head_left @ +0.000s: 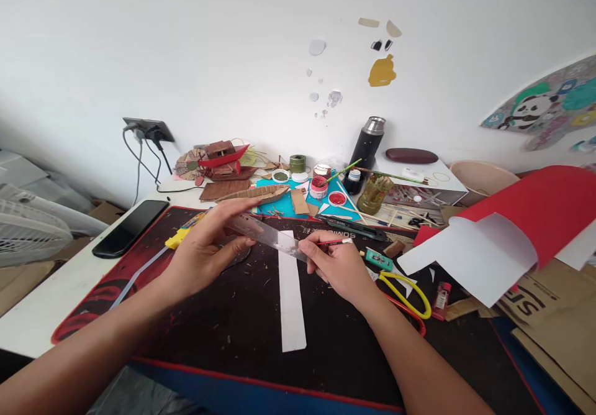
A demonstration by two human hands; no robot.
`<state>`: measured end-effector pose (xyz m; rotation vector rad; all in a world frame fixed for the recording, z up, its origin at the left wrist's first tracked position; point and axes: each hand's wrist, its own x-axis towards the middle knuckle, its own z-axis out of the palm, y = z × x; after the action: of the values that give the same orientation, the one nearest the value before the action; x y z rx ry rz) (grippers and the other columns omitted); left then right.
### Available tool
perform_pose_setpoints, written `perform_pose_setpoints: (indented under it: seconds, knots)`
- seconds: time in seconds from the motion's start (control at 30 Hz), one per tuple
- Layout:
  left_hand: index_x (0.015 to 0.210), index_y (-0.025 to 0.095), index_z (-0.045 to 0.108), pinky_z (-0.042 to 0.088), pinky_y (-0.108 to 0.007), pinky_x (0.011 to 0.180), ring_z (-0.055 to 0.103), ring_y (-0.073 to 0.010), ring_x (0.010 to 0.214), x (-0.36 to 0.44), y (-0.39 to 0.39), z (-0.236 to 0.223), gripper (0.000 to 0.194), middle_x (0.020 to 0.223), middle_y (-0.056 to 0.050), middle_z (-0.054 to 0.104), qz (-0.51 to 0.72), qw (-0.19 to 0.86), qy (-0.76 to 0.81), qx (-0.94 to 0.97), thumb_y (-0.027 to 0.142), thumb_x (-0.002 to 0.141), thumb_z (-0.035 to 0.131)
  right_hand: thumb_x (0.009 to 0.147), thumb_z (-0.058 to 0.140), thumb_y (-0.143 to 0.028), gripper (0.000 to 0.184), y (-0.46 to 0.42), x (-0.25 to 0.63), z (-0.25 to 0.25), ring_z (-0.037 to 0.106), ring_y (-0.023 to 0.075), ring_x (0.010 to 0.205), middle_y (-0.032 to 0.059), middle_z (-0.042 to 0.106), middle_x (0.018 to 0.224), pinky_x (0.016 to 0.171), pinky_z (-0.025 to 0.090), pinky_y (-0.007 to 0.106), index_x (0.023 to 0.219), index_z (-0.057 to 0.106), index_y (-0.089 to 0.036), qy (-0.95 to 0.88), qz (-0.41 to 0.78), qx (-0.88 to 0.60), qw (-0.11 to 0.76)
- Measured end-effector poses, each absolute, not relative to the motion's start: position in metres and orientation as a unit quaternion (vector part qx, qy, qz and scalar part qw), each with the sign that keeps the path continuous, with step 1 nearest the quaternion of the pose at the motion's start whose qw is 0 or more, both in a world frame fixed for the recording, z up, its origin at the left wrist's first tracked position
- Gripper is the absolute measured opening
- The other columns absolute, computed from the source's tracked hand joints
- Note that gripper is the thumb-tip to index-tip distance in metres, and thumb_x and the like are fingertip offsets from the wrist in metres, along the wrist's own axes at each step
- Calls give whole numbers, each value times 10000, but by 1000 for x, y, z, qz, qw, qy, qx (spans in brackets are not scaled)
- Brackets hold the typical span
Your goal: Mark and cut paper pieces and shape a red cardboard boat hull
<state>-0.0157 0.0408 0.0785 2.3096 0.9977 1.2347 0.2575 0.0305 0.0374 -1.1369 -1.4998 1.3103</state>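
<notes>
A clear ruler (265, 231) is held slanted above the desk mat, spanning both hands. My left hand (207, 241) is curled around its left end, thumb below and fingers above. My right hand (338, 266) pinches the other end between thumb and fingers. A dark pencil (328, 243) with a light tip is also tucked in my right hand. Below the ruler, a long white paper strip (292, 303) lies flat on the black mat (223, 328), its upper part partly covered by the ruler.
Red-handled and yellow-handled scissors (414, 291), a green tube (378, 259) and a box cutter (356, 227) lie right. Paint pots (319, 186), a cardboard boat (228, 160) and a black flask (367, 141) stand behind. A phone (130, 228) sits left; rolled red paper (535, 210) leans far right.
</notes>
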Motion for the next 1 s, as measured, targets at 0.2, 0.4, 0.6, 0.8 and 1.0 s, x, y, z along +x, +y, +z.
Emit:
perform_pose_setpoints:
  seconds: [0.2, 0.4, 0.6, 0.8, 1.0]
  knots:
    - [973, 252, 806, 589, -240, 663, 744, -171, 749, -34, 52, 90, 240, 867, -12, 808, 390, 105, 399, 823, 489, 983, 770, 987, 689, -648, 466, 32, 260, 42, 550, 99, 425, 21, 755, 721, 416, 359, 227, 939, 776, -192, -567, 571, -422, 417]
    - [693, 214, 582, 353, -202, 424, 480, -104, 396, -33, 43, 102, 496, 464, 55, 542, 315, 331, 558, 693, 620, 934, 736, 919, 743, -735, 553, 36, 261, 42, 695, 142, 497, 64, 801, 797, 419, 404, 218, 967, 768, -184, -528, 583, -407, 464]
    - [804, 203, 620, 351, -196, 449, 454, -93, 403, -28, 39, 98, 498, 471, 52, 553, 319, 438, 511, 667, 656, 1009, 633, 872, 795, -714, 532, 37, 262, 43, 650, 133, 456, 17, 728, 649, 417, 404, 215, 894, 759, -183, -507, 566, -442, 476]
    - [967, 184, 706, 343, -198, 459, 470, -105, 440, -29, 37, 93, 533, 496, 46, 557, 314, 452, 524, 650, 701, 1022, 589, 860, 803, -713, 539, 37, 263, 43, 628, 117, 445, 9, 708, 636, 425, 394, 209, 892, 778, -176, -503, 550, -461, 481]
    - [1049, 183, 722, 346, -209, 461, 480, -112, 453, -29, 38, 90, 513, 505, 44, 572, 327, 462, 526, 635, 681, 1025, 600, 859, 797, -730, 549, 39, 263, 42, 636, 124, 449, 15, 719, 646, 425, 389, 212, 890, 774, -182, -505, 548, -465, 477]
